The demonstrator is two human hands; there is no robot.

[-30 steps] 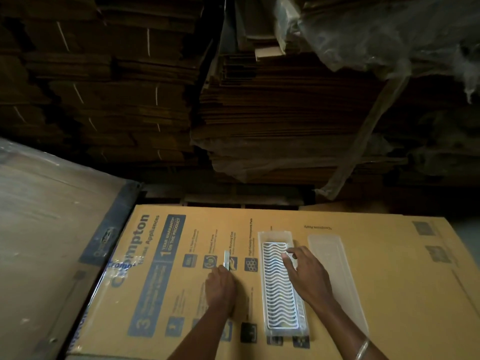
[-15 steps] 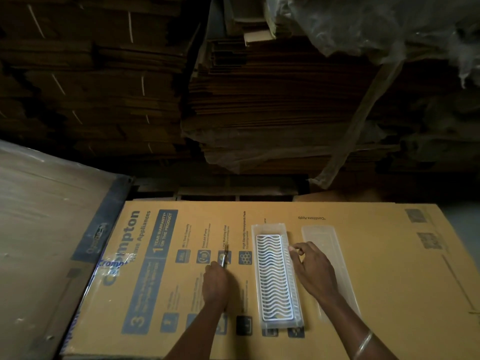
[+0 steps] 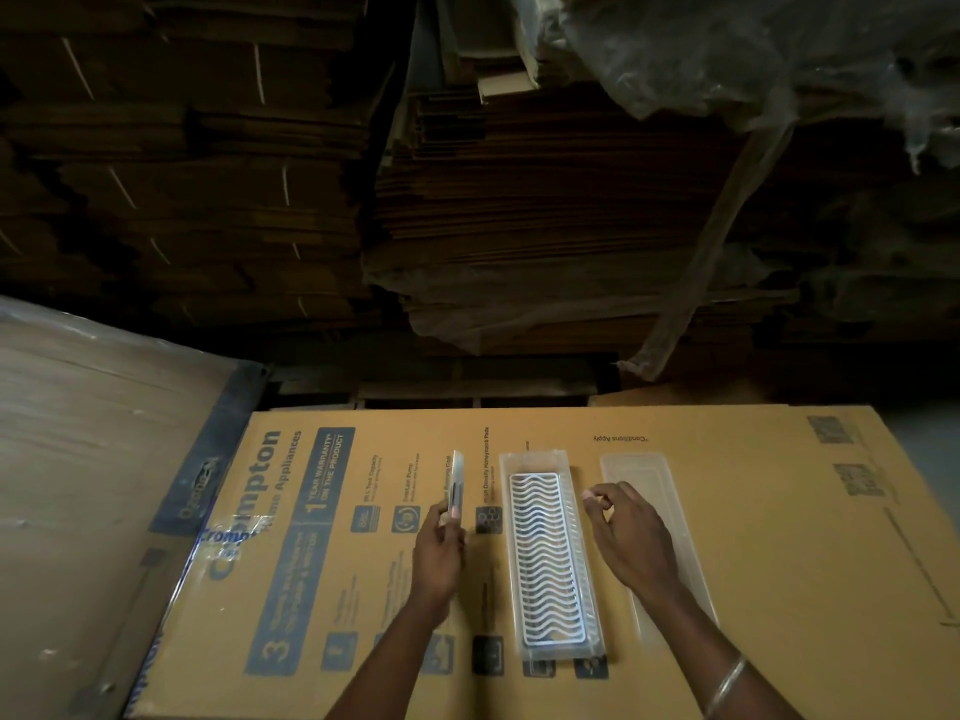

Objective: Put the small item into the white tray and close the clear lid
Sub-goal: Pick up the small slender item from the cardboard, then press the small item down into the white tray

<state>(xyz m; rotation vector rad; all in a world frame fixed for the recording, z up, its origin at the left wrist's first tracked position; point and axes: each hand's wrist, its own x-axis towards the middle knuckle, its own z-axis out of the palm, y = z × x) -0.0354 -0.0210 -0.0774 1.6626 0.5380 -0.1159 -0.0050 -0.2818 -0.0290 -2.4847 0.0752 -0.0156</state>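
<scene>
Left hand [image 3: 439, 550] pinches the small item [image 3: 456, 483] upright, just left of the white tray [image 3: 550, 556], ready for insertion. Right hand [image 3: 631, 543], fingers curled and empty, hovers right of the tray; the clear lid [image 3: 655, 545] lies beyond.

Slim silvery flat item [image 3: 456, 480] upright in left hand [image 3: 438, 556]; long white wavy-ribbed tray [image 3: 546, 558] between hands; clear rectangular lid [image 3: 655, 517] flat under right hand [image 3: 628, 540].
</scene>
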